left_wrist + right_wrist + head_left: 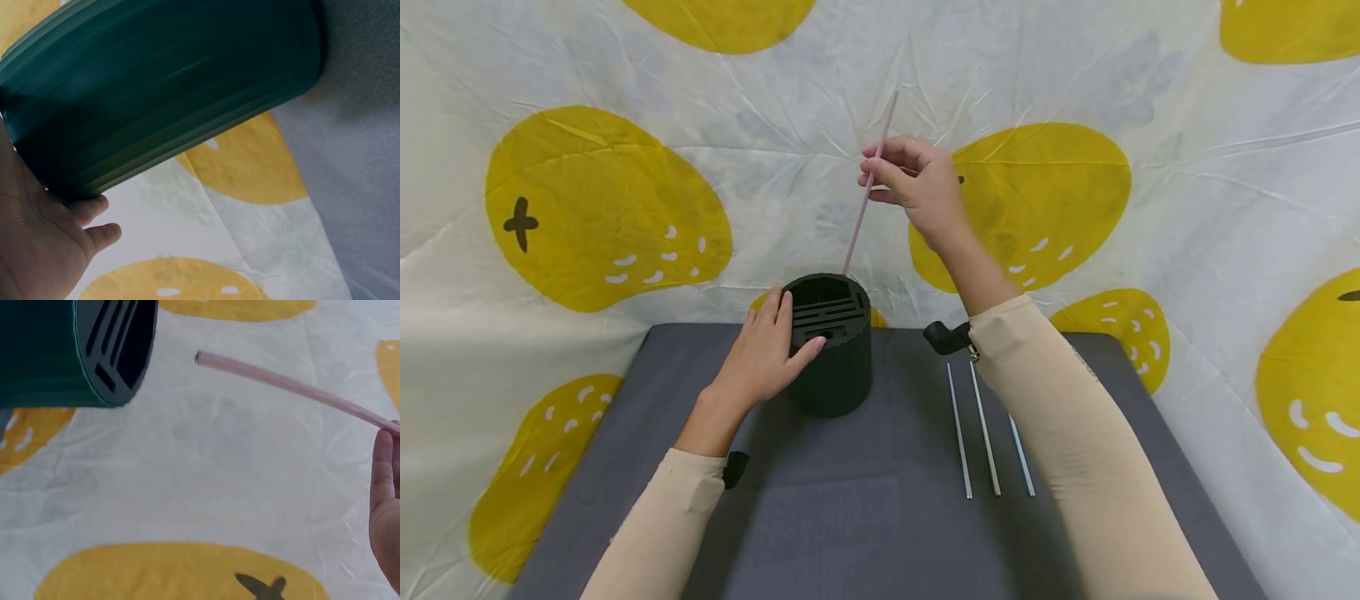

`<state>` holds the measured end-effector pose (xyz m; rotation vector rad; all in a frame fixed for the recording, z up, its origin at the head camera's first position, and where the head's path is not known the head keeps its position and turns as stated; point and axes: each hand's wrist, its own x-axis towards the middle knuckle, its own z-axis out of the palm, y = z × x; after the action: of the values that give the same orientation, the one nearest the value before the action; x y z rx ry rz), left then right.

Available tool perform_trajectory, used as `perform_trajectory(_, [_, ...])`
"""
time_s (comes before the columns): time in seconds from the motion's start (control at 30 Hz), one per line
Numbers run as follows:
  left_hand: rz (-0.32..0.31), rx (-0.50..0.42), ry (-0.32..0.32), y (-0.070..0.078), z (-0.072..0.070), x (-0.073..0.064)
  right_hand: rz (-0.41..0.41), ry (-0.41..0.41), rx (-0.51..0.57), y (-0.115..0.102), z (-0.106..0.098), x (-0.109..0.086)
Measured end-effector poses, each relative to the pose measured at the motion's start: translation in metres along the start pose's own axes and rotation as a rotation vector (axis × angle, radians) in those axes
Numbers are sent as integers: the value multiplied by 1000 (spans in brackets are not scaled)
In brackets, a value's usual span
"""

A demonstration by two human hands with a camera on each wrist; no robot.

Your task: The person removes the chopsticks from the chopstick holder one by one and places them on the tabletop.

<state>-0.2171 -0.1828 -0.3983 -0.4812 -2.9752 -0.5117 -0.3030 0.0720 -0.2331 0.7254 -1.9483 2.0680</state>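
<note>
A dark green cylindrical knife holder [831, 375] with a slotted top stands upright on the table. My left hand [760, 350] lies against its left side, fingers extended along the rim and thumb across the near edge. In the left wrist view, the ribbed wall of the knife holder [169, 87] fills the upper part. Above and right of the holder, my right hand [917, 183] pinches a thin pink stick [861, 212] between thumb and fingers. The stick slants, its lower end near the holder's far rim. In the right wrist view, the pink stick's [281, 381] end is apart from the slotted top.
Several thin pale rods lie on the grey table [880, 533] right of the holder, one silver-blue rod [958, 429] leftmost; the right forearm partly covers the rightmost. A white cloth with yellow fruit shapes [610, 208] hangs behind the table.
</note>
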Motion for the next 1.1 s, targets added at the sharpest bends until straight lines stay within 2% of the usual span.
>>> perform_trajectory(0.23, [2,0,-2,-1,-1,0,-13,35,53,-15,-26,-20])
perform_trajectory(0.47, [-9,2,-8,-3,-3,-2,32,33,70,-6,-50,-50])
perform_trajectory(0.67, [-12,6,-1,-4,-3,-4,103,19,22,20,-69,-83])
perform_trajectory(0.83, [-15,3,0,-4,-1,-5,153,13,-77,50,-86,-115])
perform_trajectory(1.1, [-8,11,-8,-3,-1,-3,283,-30,-230,96,-106,-163])
